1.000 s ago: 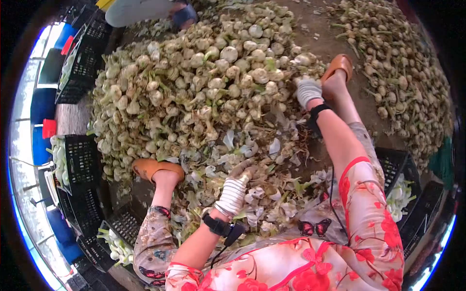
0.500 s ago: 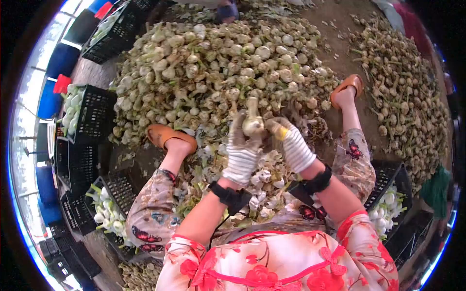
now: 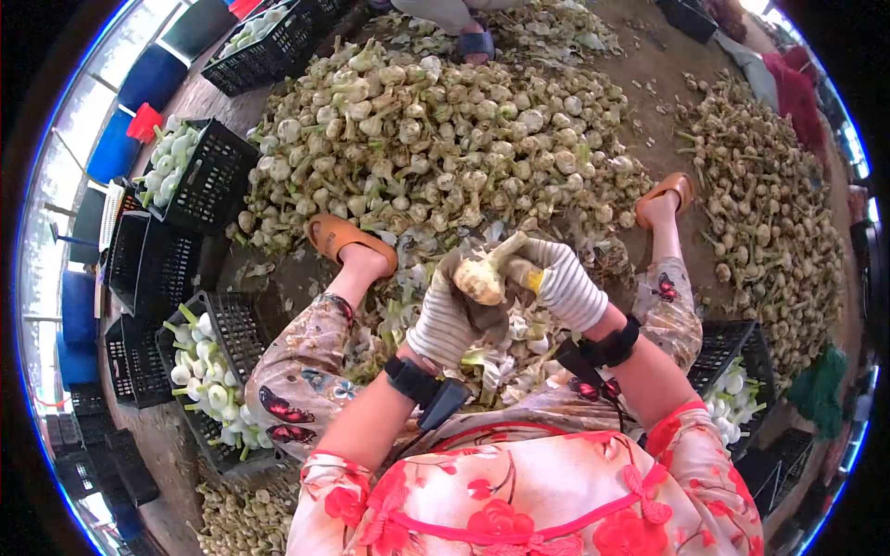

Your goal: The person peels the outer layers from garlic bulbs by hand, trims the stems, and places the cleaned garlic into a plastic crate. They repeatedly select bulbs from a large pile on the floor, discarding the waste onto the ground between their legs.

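Note:
A garlic bulb with a short thick stalk is between my gloved hands, in front of my lap. The fingers of my left hand wrap round the bulb from the left and below. My right hand is closed at the stalk, on the bulb's right side, with its fingertips partly hidden. The stalk tilts up to the right, and the bulb's rough root end faces down toward me. Both gloves are striped and dirty at the fingers. Loose garlic skins lie beneath my hands.
A large heap of garlic lies ahead, another pile to the right. Crates of peeled bulbs stand at my left and right. A black crate sits farther left. Another person's foot is beyond the heap.
The bulb has turned from stalk upright to stalk leaning right, root end toward me. My right hand has come up to the stalk. The whole view has shifted slightly.

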A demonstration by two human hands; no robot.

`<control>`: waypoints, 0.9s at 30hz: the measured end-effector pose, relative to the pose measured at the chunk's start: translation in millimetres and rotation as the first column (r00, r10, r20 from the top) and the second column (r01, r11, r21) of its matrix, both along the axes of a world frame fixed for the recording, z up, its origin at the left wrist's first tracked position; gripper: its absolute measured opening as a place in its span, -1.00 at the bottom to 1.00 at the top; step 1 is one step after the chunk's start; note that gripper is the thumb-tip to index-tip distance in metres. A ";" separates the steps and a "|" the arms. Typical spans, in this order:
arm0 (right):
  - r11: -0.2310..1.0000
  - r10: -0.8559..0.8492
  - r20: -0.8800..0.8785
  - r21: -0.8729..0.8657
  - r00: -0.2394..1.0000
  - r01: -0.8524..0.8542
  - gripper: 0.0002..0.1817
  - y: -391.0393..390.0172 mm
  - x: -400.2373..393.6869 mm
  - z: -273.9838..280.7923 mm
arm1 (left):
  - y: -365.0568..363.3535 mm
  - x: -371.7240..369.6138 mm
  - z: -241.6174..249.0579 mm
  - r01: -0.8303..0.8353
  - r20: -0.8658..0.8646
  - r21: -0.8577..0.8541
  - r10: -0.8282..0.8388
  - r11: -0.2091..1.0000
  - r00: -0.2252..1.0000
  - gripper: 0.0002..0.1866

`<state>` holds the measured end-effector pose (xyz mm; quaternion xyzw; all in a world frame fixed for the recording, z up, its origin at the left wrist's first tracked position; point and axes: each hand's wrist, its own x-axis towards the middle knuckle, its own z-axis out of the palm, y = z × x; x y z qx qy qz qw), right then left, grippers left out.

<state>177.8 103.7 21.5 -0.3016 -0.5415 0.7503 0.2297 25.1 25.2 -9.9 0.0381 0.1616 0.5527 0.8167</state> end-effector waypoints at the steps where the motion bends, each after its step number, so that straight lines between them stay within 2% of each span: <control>1: 0.998 -0.035 -0.034 0.046 0.999 0.036 -0.78 -3.1 -1.7 -3.8 | 3.9 -1.8 4.0 0.094 0.118 0.076 -0.103 0.993 0.988 -0.28; 4: 0.965 -0.227 -0.081 -0.156 0.970 0.213 -0.76 -7.1 -8.3 -7.4 | 3.8 6.4 27.3 0.000 -0.031 0.045 0.002 0.999 1.000 -0.33; 5: 0.920 -0.325 -0.181 -0.288 0.928 0.266 -0.76 -7.5 -12.7 -11.8 | 3.6 11.4 29.8 -0.151 -0.258 0.056 0.161 0.987 0.953 -0.31; 6: 0.940 -0.314 -0.149 -0.191 0.938 0.284 -0.77 -7.7 -13.7 -11.6 | 5.2 19.5 24.1 -0.296 -0.521 0.244 0.382 0.924 0.763 -0.33; 7: 0.950 -0.307 -0.118 -0.096 0.944 0.297 -0.77 -9.6 -16.3 -5.7 | 7.7 28.5 19.9 -0.354 -0.678 0.453 0.574 0.818 0.458 -0.34; 8: 0.953 -0.302 -0.084 -0.004 0.949 0.303 -0.78 -12.8 -18.8 -2.0 | 2.6 27.9 18.3 -0.328 -0.710 0.544 0.632 0.772 0.311 -0.38; 9: 0.916 -0.297 -0.003 0.281 0.955 0.286 -0.81 -14.4 -21.1 -0.4 | -2.2 27.5 19.2 -0.299 -0.719 0.621 0.679 0.724 0.149 -0.41; 12: 0.867 -0.309 -0.026 0.404 0.951 0.293 -0.85 -3.4 -22.3 -20.6 | -1.6 7.8 25.1 -0.326 -0.737 0.216 0.373 0.920 0.564 -0.40; 13: 0.896 -0.324 -0.121 0.279 0.938 0.345 -0.88 -2.7 -25.5 -23.2 | -2.8 7.9 18.3 -0.279 -0.625 0.197 0.339 0.940 0.703 -0.24; 15: 0.928 -0.345 -0.208 0.072 0.915 0.366 -0.87 -3.2 -23.3 -21.3 | 1.4 -10.9 12.3 -0.053 -0.387 0.191 0.125 0.980 0.914 -0.24; 16: 0.929 -0.364 -0.249 -0.036 0.897 0.367 -0.85 -6.0 -22.6 -16.9 | 4.2 -15.8 19.8 0.063 -0.255 0.208 -0.008 0.976 0.967 -0.24; 17: 0.921 -0.390 -0.325 -0.126 0.862 0.369 -0.81 -10.9 -25.7 -11.7 | 9.3 -1.8 26.5 -0.248 -0.373 0.011 0.235 0.969 0.898 -0.29; 18: 0.913 -0.408 -0.275 -0.142 0.871 0.383 -0.81 -14.5 -26.1 -13.1 | 14.9 -16.1 18.1 -0.149 -0.302 -0.046 0.128 0.988 0.945 -0.37; 19: 0.903 -0.426 -0.224 -0.160 0.877 0.398 -0.80 -18.6 -26.0 -16.2 | 9.7 -12.3 32.4 -0.197 -0.527 -0.010 0.162 0.980 0.834 -0.40; 20: 0.893 -0.442 -0.172 -0.178 0.880 0.413 -0.80 -22.2 -25.5 -20.6 | 4.6 -7.8 46.1 -0.234 -0.719 0.036 0.188 0.972 0.670 -0.43; 21: 0.894 -0.438 -0.148 -0.176 0.887 0.412 -0.80 -25.1 -25.2 -28.5 | 8.8 1.7 30.4 -0.311 -0.887 0.150 0.266 0.939 0.376 -0.37; 22: 0.869 -0.495 -0.143 -0.077 0.857 0.489 -0.82 -33.1 -33.9 -18.7 | 7.1 -1.0 19.1 -0.319 -0.875 0.341 0.423 0.884 0.235 -0.35; 23: 0.878 -0.455 -0.155 0.083 0.877 0.471 -0.84 -36.6 -34.1 -22.1 | 5.6 -3.1 10.4 -0.306 -0.822 0.518 0.563 0.799 0.081 -0.32; 24: 0.863 -0.415 -0.161 0.242 0.895 0.444 -0.85 -38.6 -33.6 -25.3 | 1.6 -7.0 3.9 -0.327 -0.825 0.513 0.561 0.794 0.067 -0.31; 25: 0.891 -0.411 -0.156 0.140 0.898 0.432 -0.87 -35.3 -31.1 -24.3 | -1.3 -10.5 11.7 -0.266 -0.852 0.489 0.520 0.831 0.057 -0.33; 26: 0.904 -0.390 -0.071 0.159 0.918 0.397 -0.88 -24.4 -24.5 -23.9 | -4.2 -15.8 18.8 -0.207 -0.876 0.461 0.480 0.863 0.045 -0.35; 27: 0.906 -0.378 -0.091 0.169 0.921 0.389 -0.88 -17.1 -22.1 -20.9 | -6.4 -20.3 22.4 -0.148 -0.897 0.432 0.440 0.890 0.030 -0.37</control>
